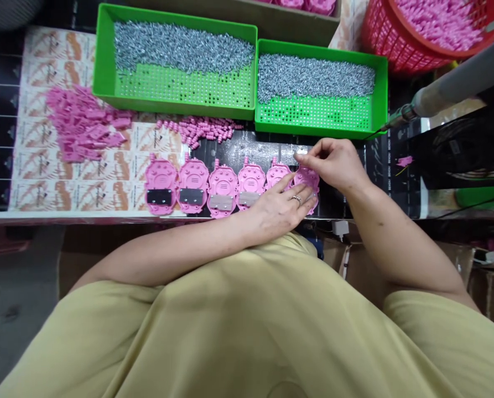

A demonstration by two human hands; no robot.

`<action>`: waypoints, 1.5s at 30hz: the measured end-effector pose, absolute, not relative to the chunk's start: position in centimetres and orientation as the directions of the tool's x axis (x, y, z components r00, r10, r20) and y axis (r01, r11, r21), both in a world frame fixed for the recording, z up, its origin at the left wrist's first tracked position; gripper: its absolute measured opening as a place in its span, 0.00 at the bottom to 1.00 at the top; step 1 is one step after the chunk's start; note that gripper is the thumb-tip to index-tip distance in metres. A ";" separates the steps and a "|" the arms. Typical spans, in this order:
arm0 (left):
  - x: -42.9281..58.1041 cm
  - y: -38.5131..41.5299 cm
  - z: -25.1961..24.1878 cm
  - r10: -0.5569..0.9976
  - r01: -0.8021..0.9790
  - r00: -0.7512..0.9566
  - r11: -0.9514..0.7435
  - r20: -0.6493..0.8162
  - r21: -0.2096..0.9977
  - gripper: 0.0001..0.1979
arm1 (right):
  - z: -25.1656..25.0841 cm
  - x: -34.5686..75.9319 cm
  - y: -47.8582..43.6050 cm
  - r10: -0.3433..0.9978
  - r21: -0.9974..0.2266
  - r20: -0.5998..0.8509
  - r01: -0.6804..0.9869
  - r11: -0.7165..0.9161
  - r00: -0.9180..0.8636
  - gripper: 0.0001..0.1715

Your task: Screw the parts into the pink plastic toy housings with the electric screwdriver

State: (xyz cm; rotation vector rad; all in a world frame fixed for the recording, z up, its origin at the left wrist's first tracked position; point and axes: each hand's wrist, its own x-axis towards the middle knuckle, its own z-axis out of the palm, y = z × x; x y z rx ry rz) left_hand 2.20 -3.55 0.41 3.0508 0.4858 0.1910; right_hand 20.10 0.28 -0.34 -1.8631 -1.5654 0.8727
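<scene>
Several round pink plastic housings point(222, 189) lie in a row along the table's front edge. My left hand point(280, 207), with a ring on one finger, rests flat with its fingers stretched over the rightmost housing point(310, 179). My right hand point(333, 162) hovers just above that same housing, fingertips pinched together on something too small to make out.
Two green trays point(105, 72) point(380, 94) hold heaps of small metal screws. Loose pink parts point(83, 124) and small pink pegs point(205, 130) lie behind the row. A red basket point(390, 47) of pink pieces and a hanging power screwdriver point(446, 91) stand at right.
</scene>
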 end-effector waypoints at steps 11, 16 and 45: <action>2.1 -3.5 0.1 0.308 0.299 0.944 -0.951 0.122 0.083 0.19 | -0.3 19.1 -0.3 0.995 -0.537 -0.009 0.839 -0.085 0.095 0.16; 2.0 -3.4 0.3 0.308 0.299 0.945 -0.950 0.108 0.095 0.19 | -0.4 18.8 -1.0 0.996 -0.468 0.065 0.883 -0.031 0.069 0.16; 1.6 -2.9 2.0 0.338 0.310 0.927 -0.934 0.160 0.177 0.19 | -2.0 23.0 0.7 0.991 -0.609 0.038 0.783 0.127 -0.132 0.33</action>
